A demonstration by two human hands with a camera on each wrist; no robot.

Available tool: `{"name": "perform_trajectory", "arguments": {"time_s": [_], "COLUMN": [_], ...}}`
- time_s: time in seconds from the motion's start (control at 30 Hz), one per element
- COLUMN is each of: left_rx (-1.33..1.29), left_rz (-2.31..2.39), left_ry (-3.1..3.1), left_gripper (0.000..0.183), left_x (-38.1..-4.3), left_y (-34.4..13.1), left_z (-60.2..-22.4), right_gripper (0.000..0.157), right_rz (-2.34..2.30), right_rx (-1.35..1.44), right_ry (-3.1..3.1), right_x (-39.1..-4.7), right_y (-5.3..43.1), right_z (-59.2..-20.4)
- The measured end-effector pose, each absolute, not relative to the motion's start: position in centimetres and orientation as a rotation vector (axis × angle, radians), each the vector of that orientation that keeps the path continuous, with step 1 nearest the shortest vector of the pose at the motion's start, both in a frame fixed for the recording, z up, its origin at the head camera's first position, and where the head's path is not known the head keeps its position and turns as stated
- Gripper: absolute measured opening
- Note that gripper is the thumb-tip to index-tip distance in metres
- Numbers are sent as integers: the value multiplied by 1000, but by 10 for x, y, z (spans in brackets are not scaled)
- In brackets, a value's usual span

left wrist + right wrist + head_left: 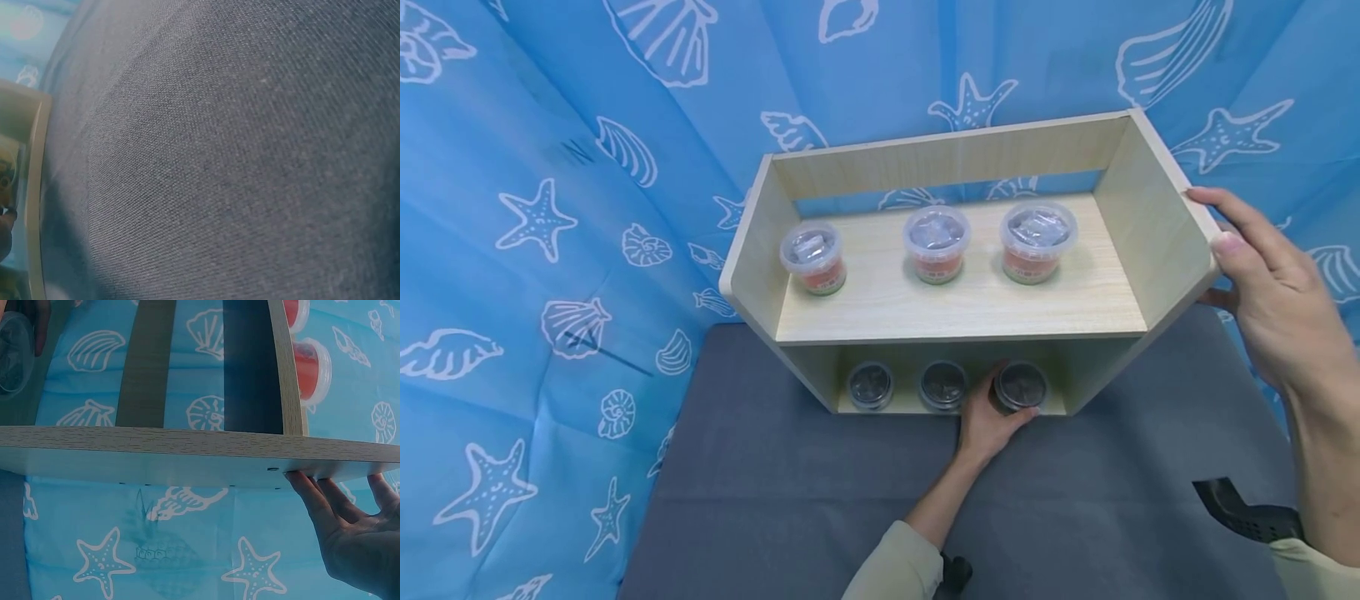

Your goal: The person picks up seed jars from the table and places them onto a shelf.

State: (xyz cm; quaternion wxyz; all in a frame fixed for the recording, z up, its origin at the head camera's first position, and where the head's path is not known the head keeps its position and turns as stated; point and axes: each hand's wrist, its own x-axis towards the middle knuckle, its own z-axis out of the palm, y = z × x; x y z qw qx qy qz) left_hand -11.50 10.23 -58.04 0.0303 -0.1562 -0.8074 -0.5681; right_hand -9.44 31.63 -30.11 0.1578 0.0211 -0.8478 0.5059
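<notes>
A two-tier wooden shelf stands on the grey cloth. My left hand reaches into its lower tier, with thumb and fingers curled round the right-hand tub, a round one with a clear lid. Two similar tubs, a middle one and a left one, stand beside it. On the upper tier are three lidded plastic tubs with reddish contents: left, middle and right. My right hand touches the shelf's right side panel; in the right wrist view, fairly straight fingers press its outer face.
Blue curtain with white shell and starfish prints hangs behind and to the left of the shelf. Grey cloth covers the surface in front. An opening between the shelf's back slats shows the curtain.
</notes>
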Motion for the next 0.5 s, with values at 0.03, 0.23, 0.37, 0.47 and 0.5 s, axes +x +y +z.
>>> {"name": "perform_trajectory", "arguments": {"time_s": [0.03,0.23,0.37,0.47,0.5], "left_rx": [-483,-487,-497,-501,-504], "left_rz": [-1755,-1745,-1745,-1740,-1732], "left_ry": [-2484,-2462,-2456,-2452,-2451], "left_gripper": [81,81,82,83,84], "left_x": [-116,-117,-117,-117,-116], "left_y": [103,107,109,111,111], "left_z": [-581,-586,-589,-591,-591], "right_gripper": [47,47,47,47,47], "right_rz": [1446,1440,1438,1440,1439], "right_rx": [60,55,53,51,52], "right_ry": [-2426,-2428,-2428,-2424,-2421], "right_x": [-94,-94,-94,-94,-94], "right_y": [316,315,315,316,316], "right_z": [-301,-302,-302,-302,-302]}}
